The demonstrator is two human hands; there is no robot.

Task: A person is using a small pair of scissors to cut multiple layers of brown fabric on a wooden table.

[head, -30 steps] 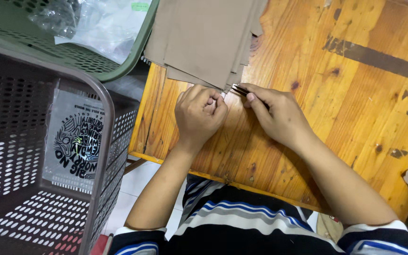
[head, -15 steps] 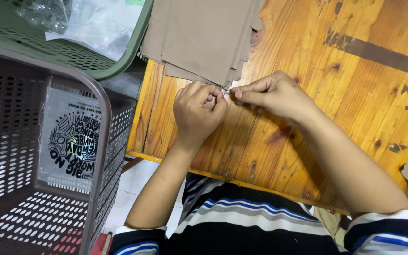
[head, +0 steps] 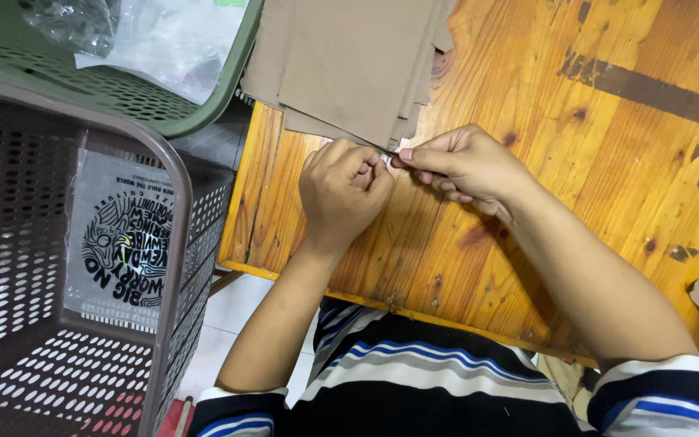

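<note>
Your left hand (head: 341, 190) sits curled into a loose fist on the wooden table (head: 576, 186), fingers folded in tight, thumb and forefinger pinched on something tiny at its 1 o'clock edge; too small to tell what it is. Your right hand (head: 467, 166) lies at 3 o'clock of the left, fingertips nearly touching it, thumb and forefinger pinched shut on a thin dark tool (head: 387, 151), other fingers tucked under. The tool's tip lies right at the lower corner of the stack of tan fabric pieces (head: 349, 65), which lies at 12 o'clock of both hands, overhanging the table's far-left edge. Green basket (head: 163, 113) at 10 o'clock of the left hand, with clear plastic bags (head: 163, 40) inside. Brown-grey basket (head: 82, 267) at 8 o'clock, off the table, holding a printed plastic bag (head: 123, 243). Striped shirt (head: 446, 380) at 6 o'clock.
</note>
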